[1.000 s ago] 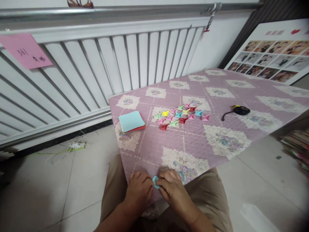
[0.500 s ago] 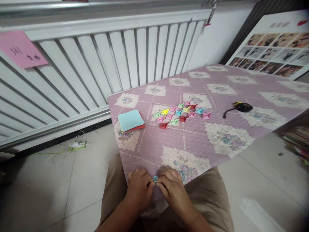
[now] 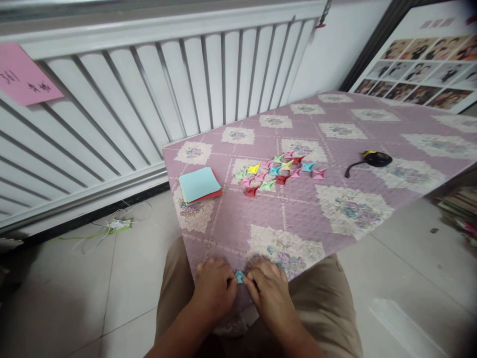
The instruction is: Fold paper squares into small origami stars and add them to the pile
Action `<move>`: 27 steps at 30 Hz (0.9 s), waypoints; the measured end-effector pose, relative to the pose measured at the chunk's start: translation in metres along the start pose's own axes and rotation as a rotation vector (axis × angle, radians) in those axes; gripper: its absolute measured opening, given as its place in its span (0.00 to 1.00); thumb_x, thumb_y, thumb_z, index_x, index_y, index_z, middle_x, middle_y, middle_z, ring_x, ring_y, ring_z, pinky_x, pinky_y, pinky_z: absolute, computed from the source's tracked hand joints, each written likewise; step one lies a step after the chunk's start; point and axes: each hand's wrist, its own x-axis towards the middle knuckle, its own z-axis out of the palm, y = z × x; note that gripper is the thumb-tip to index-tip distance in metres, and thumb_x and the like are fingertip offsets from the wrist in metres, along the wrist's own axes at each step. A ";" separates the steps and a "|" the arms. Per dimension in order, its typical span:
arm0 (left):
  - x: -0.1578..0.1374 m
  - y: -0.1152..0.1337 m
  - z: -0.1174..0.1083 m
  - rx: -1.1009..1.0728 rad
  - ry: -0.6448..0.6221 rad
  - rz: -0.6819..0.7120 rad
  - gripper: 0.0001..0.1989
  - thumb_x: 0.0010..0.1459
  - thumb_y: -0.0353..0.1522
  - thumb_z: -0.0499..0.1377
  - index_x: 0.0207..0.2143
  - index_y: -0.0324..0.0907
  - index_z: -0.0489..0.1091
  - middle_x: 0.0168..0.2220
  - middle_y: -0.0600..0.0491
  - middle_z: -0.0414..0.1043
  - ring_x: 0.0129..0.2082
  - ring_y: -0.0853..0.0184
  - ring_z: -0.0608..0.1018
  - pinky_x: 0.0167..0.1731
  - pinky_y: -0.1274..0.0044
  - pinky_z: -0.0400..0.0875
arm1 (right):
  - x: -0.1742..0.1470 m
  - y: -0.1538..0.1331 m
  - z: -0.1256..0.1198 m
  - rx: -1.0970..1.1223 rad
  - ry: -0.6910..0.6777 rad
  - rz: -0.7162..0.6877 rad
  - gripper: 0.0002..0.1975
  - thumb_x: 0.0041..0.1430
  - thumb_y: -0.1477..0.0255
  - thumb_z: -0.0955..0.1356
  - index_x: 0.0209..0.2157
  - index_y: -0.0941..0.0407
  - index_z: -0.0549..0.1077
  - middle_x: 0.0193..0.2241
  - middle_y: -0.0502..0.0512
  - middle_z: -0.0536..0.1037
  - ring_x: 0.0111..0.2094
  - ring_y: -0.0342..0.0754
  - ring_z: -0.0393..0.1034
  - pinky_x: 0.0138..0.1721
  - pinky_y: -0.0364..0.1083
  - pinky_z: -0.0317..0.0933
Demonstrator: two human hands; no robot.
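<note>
Between my two hands, at the near edge of the table, is a small folded piece of light blue paper [image 3: 239,276]. My left hand [image 3: 215,284] pinches its left side between thumb and finger. From the right, my right hand [image 3: 269,288] pinches the other side; its fingertips partly cover the paper. Farther up lie several small folded paper pieces [image 3: 275,170] with pointed corners, in pink, red, green, yellow and blue, set in slanting rows. To their left is a stack of square paper sheets [image 3: 200,184], light blue on top with red showing beneath.
A patterned purple cloth [image 3: 234,223] covers the table. A black object with a curved stem [image 3: 376,159] lies at right. Behind stands a white radiator [image 3: 194,79] bearing a pink note [image 3: 26,74]. A photo board [image 3: 421,59] leans at back right; a power strip [image 3: 119,225] is on the floor.
My fingers have shifted slightly apart on the blue paper, so more of it shows between them. The camera view has moved a little; the other things lie as before.
</note>
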 end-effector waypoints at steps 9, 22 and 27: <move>0.011 0.002 -0.015 0.048 -0.136 -0.011 0.08 0.57 0.33 0.55 0.27 0.42 0.71 0.32 0.53 0.74 0.35 0.63 0.73 0.37 0.72 0.59 | 0.002 -0.006 0.000 -0.017 0.051 0.086 0.09 0.57 0.71 0.67 0.23 0.52 0.68 0.27 0.50 0.70 0.37 0.51 0.63 0.42 0.52 0.50; 0.030 0.004 -0.032 0.176 -0.367 0.011 0.09 0.57 0.36 0.55 0.30 0.43 0.73 0.32 0.52 0.76 0.31 0.62 0.76 0.28 0.76 0.62 | 0.005 -0.001 0.004 -0.016 0.055 0.085 0.10 0.55 0.67 0.69 0.22 0.52 0.68 0.26 0.49 0.70 0.35 0.50 0.63 0.40 0.50 0.50; 0.035 0.007 -0.035 0.226 -0.422 0.040 0.10 0.58 0.37 0.56 0.31 0.42 0.74 0.33 0.49 0.76 0.33 0.58 0.77 0.29 0.74 0.64 | 0.006 -0.003 0.005 -0.029 0.034 0.110 0.10 0.54 0.68 0.70 0.22 0.52 0.68 0.27 0.50 0.71 0.35 0.51 0.62 0.39 0.51 0.49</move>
